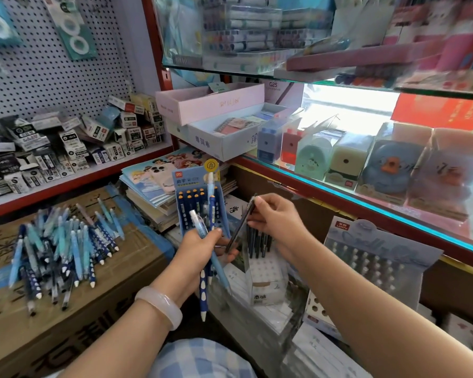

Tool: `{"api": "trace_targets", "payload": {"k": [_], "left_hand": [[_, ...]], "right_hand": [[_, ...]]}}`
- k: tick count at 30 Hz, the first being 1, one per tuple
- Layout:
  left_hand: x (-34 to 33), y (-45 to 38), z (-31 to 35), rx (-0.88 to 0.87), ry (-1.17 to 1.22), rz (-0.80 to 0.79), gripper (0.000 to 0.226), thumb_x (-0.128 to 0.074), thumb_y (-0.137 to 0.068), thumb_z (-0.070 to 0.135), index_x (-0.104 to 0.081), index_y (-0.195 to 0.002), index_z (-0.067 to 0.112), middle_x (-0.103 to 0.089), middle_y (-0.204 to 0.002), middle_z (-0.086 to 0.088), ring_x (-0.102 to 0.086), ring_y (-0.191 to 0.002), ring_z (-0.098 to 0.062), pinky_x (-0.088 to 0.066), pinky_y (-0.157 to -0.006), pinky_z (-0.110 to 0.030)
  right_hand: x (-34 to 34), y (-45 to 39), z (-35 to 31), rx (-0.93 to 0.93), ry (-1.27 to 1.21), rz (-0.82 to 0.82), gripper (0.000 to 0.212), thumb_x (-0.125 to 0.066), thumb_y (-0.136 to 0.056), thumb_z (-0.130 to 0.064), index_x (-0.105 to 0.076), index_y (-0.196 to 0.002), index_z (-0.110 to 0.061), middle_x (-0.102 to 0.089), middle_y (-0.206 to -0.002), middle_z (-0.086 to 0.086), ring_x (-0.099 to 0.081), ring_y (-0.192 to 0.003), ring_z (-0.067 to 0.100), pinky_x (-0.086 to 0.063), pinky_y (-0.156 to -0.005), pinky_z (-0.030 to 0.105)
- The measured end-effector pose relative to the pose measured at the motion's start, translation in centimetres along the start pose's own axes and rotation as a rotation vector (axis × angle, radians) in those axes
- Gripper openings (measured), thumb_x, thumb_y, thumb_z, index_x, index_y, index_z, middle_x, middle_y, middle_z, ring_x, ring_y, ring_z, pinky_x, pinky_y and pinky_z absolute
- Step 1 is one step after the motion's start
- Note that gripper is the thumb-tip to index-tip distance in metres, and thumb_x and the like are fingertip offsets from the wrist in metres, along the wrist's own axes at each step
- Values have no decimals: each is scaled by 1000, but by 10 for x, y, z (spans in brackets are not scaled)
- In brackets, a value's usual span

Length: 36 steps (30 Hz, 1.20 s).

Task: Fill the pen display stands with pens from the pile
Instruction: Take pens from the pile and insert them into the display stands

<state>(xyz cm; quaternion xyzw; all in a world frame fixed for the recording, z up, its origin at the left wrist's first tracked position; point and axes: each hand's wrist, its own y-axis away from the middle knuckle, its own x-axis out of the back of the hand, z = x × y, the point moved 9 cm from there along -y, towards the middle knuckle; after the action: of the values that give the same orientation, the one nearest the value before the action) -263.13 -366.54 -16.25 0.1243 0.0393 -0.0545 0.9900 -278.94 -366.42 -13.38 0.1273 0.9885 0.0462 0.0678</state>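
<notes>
**Hand and Pen Positions**

Left hand (200,248) grips a bundle of blue pens (206,257). Right hand (275,216) pinches one dark pen (241,225), tilted, above the clear stand (262,271). The blue stand (198,203) stands just beyond the left hand. The pen pile (58,249) lies well left of it on a cardboard box (137,257).

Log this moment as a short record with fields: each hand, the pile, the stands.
left hand: grips a bundle of blue pens, tips pointing down
right hand: pinches a dark pen over the clear stand
pen pile: loose blue pens on the cardboard box, to the left
blue display stand: upright, partly filled
clear stand: a few dark pens in its back rows, front holes unfilled
grey stand: at the right, leaning back
</notes>
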Motion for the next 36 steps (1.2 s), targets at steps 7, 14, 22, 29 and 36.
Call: {"api": "trace_targets", "payload": {"k": [7, 14, 22, 29, 36], "left_hand": [[24, -8, -18, 56, -87, 110, 12, -48, -96, 13, -50, -85, 11, -57, -70, -10, -55, -49, -17, -47, -39, -20], [20, -9, -15, 38, -158, 111, 15, -48, -96, 12, -51, -81, 9, -54, -69, -8, -49, -52, -18, -44, -48, -26], [18, -15, -16, 45, -192, 87, 15, -48, -96, 12, -51, -81, 9, -52, -68, -7, -49, -51, -17, -44, -41, -21], [19, -18, -19, 42, -221, 84, 14, -49, -96, 14, -51, -83, 8, -52, -68, -7, -49, -50, -17, -43, -39, -19], [21, -19, -27, 62, -207, 73, 11, -50, -95, 15, -50, -88, 7, -52, -68, -7, -49, -50, -17, -43, -42, -22]], "right_hand": [[65, -3, -47, 367, 516, 312, 4, -52, -95, -17, -56, -94, -18, -65, -87, 2, -65, -76, 13, -56, -73, 25], [66, -8, -12, 400, 906, 306, 10, -53, -95, -24, -58, -92, -16, -60, -77, -3, -57, -68, 11, -47, -62, 24], [61, -17, 11, 366, 899, 285, 13, -53, -95, -25, -51, -83, -20, -60, -72, -3, -52, -60, 5, -34, -50, 17], [56, -17, 12, 364, 869, 273, 12, -53, -95, -24, -53, -83, -19, -61, -72, -2, -55, -62, 9, -39, -51, 17], [55, -19, 23, 313, 959, 238, 14, -52, -95, -24, -56, -88, -13, -58, -73, 0, -52, -61, 10, -35, -50, 20]]}}
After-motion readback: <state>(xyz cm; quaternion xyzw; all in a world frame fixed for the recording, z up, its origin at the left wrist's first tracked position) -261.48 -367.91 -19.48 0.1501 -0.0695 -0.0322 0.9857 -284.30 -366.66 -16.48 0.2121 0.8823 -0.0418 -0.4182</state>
